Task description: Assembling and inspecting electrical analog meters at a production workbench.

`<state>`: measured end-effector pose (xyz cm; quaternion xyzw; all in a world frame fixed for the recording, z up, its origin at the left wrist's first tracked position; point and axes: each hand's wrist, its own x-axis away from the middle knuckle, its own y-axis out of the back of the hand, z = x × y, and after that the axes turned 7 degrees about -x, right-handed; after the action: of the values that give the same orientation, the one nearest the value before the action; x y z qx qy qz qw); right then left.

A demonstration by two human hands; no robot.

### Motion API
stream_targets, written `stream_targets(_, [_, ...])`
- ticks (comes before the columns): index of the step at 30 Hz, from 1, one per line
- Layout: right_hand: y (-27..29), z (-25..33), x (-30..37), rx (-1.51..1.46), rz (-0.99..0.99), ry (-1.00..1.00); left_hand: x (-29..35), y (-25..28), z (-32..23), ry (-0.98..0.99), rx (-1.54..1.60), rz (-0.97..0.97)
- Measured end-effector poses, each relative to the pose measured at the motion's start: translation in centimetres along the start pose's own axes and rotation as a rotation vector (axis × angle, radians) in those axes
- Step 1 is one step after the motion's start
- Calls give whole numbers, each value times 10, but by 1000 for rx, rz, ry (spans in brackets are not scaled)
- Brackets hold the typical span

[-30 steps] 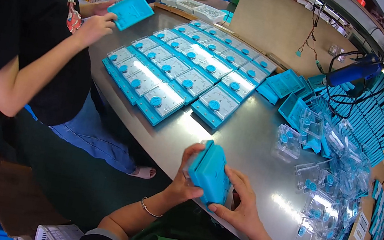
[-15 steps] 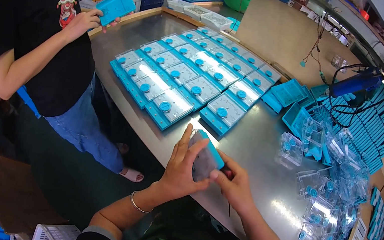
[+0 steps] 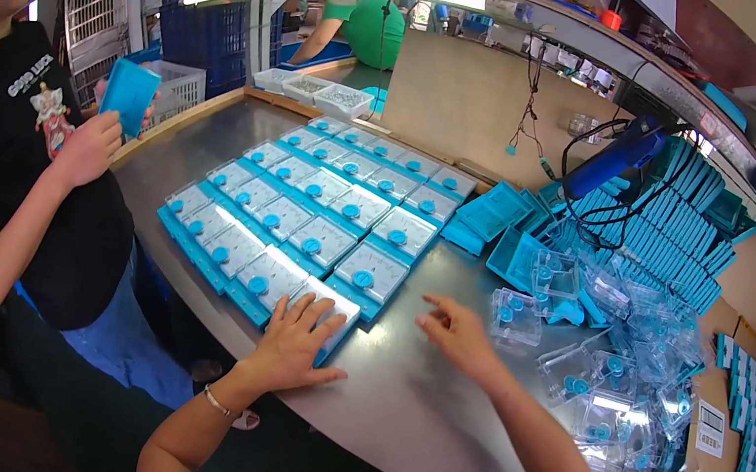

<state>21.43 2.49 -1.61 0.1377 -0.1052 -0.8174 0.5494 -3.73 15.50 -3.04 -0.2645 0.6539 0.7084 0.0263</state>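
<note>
My left hand [image 3: 295,344] lies with its fingers spread on top of a blue plastic case with a clear cover [image 3: 339,304], at the near corner of a block of similar cases. The hand hides much of that case. Each other case [image 3: 370,273] in the rows has a clear lid and a round blue knob. To the right, my right hand [image 3: 461,338] hovers over the metal table, index finger stretched out and the other fingers loosely bent. Nothing shows in it.
Loose clear covers [image 3: 610,370] with blue knobs pile up at right, before stacked blue case shells [image 3: 675,221]. A blue corded power tool [image 3: 614,159] hangs above them. A co-worker at left holds a blue shell [image 3: 129,94]. White trays [image 3: 340,102] stand at the back.
The case that both my hands held now sits at the block's near corner under my left hand. My right hand has come off it. The view has tilted up and turned right.
</note>
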Motion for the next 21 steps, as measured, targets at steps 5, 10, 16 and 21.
stream_targets(5, [31, -7, -121, 668, -266, 211, -32, 14, -3, -104, 5, 86])
stream_targets(10, [48, -22, -244, 1030, -340, 80, -74, -19, 3, -209, 43, 109])
stream_targets(16, [52, -72, -312, 1198, -449, -39, -88, -34, 16, -194, 209, 241])
stream_targets(21, [28, -71, -320, 1052, -435, -140, -87, -41, 33, -165, 283, 168])
